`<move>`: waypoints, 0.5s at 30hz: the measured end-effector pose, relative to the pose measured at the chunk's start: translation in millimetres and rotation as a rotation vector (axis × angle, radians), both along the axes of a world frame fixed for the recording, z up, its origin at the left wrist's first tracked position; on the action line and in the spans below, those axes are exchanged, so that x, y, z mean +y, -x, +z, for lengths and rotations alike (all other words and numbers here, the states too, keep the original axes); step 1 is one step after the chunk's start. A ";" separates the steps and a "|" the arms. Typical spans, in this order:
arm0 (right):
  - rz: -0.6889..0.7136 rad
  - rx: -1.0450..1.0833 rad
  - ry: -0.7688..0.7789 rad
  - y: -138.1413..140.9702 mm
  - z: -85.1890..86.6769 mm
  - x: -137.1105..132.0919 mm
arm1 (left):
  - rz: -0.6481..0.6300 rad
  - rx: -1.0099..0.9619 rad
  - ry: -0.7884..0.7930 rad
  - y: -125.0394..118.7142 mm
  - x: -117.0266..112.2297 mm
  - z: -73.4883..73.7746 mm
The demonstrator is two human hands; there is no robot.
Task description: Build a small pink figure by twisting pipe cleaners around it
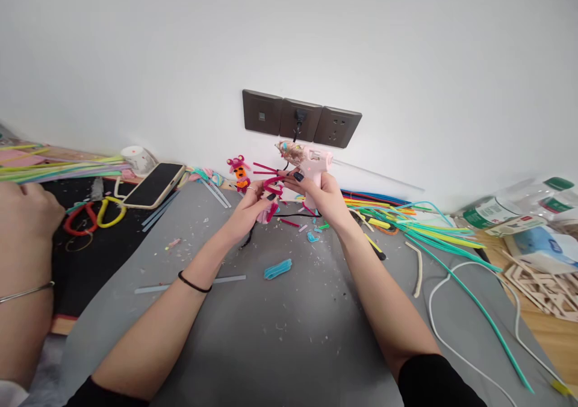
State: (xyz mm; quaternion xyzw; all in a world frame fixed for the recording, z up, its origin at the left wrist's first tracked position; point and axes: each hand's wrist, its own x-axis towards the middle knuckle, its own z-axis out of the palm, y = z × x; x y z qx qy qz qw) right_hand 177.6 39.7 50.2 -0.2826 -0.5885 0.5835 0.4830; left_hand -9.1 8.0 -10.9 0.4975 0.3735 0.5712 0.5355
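My left hand (253,205) is closed on a small pink and dark-red pipe-cleaner piece (270,185), held above the grey mat (280,335). My right hand (321,195) grips the handle of a pink hot glue gun (304,156), its nozzle pointing left toward the pipe-cleaner piece. The gun's black cord runs up to a wall socket (300,120). A small pink and orange pipe-cleaner figure (239,172) stands just behind my left hand.
Another person's hand (24,214) with a bracelet rests at the far left. A phone (154,184), red and yellow scissors (93,214), a blue pipe-cleaner coil (277,269), loose coloured pipe cleaners (406,220), a white cup (138,159) and wooden sticks (542,286) lie around.
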 end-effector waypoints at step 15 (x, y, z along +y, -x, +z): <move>0.063 -0.122 0.007 -3.4 6.7 -4.4 | 0.062 0.261 -0.102 3.8 -0.1 6.3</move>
